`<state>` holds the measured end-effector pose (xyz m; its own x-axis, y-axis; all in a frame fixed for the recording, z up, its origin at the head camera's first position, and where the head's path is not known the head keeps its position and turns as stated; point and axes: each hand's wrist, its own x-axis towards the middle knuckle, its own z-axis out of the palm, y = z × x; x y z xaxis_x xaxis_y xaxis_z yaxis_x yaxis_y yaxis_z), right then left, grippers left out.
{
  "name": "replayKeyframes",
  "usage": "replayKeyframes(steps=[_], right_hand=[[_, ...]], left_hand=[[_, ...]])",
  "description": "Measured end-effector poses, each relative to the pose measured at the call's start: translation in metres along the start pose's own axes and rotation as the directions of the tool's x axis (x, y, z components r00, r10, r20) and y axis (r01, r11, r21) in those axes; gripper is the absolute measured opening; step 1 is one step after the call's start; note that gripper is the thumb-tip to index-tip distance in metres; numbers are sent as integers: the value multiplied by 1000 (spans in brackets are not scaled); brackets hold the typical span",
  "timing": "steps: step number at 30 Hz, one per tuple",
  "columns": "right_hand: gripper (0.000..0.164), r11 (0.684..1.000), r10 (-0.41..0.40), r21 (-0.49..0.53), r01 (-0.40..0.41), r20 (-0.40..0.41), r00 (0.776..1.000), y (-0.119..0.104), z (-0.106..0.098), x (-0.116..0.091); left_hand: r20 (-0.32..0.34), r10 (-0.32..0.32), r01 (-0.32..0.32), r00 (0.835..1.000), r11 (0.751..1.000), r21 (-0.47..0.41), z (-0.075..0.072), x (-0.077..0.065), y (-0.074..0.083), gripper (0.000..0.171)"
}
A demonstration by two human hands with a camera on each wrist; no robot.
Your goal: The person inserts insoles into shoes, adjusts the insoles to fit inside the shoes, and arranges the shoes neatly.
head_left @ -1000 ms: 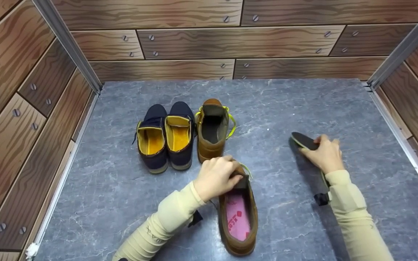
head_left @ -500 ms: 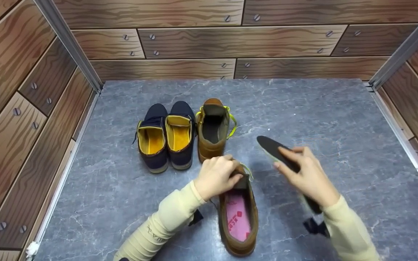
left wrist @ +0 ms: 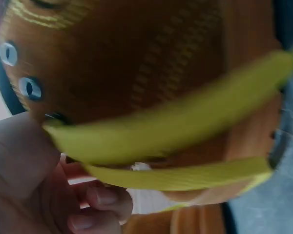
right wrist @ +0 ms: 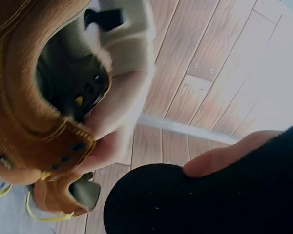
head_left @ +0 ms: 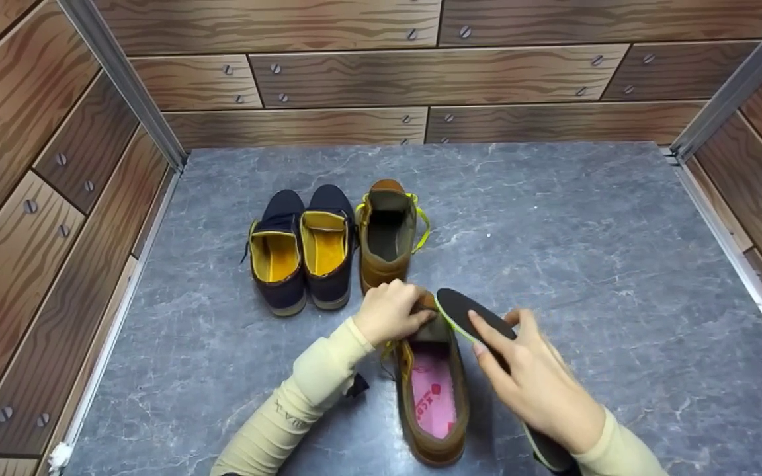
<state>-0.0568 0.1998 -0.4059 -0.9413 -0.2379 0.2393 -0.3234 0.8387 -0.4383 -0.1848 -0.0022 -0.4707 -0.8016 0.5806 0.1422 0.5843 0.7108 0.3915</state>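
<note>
A brown shoe (head_left: 439, 451) with yellow laces stands front centre, toe away from me, a pink printed lining (head_left: 431, 396) showing inside. At its tongue, my left hand (head_left: 387, 314) pinches and holds the opening apart. The left wrist view has the shoe's eyelet side (left wrist: 112, 63) up close, a yellow lace (left wrist: 176, 117) running across it. My right hand (head_left: 533, 383) grips a black insole (head_left: 457, 309) with a green edge, slanted, its front end beside the shoe's tongue. In the right wrist view the dark insole (right wrist: 176, 204) lies close to the shoe opening.
Behind the shoe stands its brown mate (head_left: 384, 268), yellow lace out to the right. Left of that are two navy shoes (head_left: 282, 291) with yellow insides. Wood-patterned walls (head_left: 341, 79) enclose the grey marbled surface (head_left: 586, 198) at the back and sides.
My right hand has carried the insole from the right side leftward and nearer, up to the brown shoe. The left hand has stayed at the tongue, now pulling it slightly leftward.
</note>
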Motion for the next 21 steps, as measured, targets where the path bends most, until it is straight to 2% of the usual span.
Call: replayKeyframes(steps=[3,5,6,8,9,11,13,14,17,21], right_hand=[[46,1000,-9,2,9,24,1000,-5,-1,-3],[48,1000,1,18,-2,44,999,-7,-2,-4],[49,1000,9,26,-10,54,998,-8,-2,-4],[51,999,25,34,-27,60,998,-9,-1,-4],[51,999,27,32,-29,50,998,-9,0,-4],[50,1000,22,17,-22,11,1000,-10,3,-3],[49,1000,13,0,-13,-43,999,-10,6,-1],[49,1000,8,-8,-9,-69,998,-11,9,0],[50,1000,-4,-26,1,-126,992,-13,16,1],[56,999,-7,-41,1,-140,990,-20,23,-2]], left_hand=[[64,-39,42,997,998,-38,2,3,-4,18],[53,-38,39,998,999,-27,2,4,-4,17],[26,-24,24,999,1000,-14,1,4,-4,17],[-71,23,-23,997,1000,-7,-1,2,-1,19],[-128,45,-47,991,999,-12,-3,1,1,21],[-236,88,-103,968,993,-51,-6,-1,7,22],[-302,105,-152,948,979,-138,-10,-2,13,24],[-313,102,-166,944,968,-186,-11,-3,15,26],[-288,75,-161,955,943,-290,-15,-4,19,31],[-228,23,-108,973,923,-368,-18,-5,19,28]])
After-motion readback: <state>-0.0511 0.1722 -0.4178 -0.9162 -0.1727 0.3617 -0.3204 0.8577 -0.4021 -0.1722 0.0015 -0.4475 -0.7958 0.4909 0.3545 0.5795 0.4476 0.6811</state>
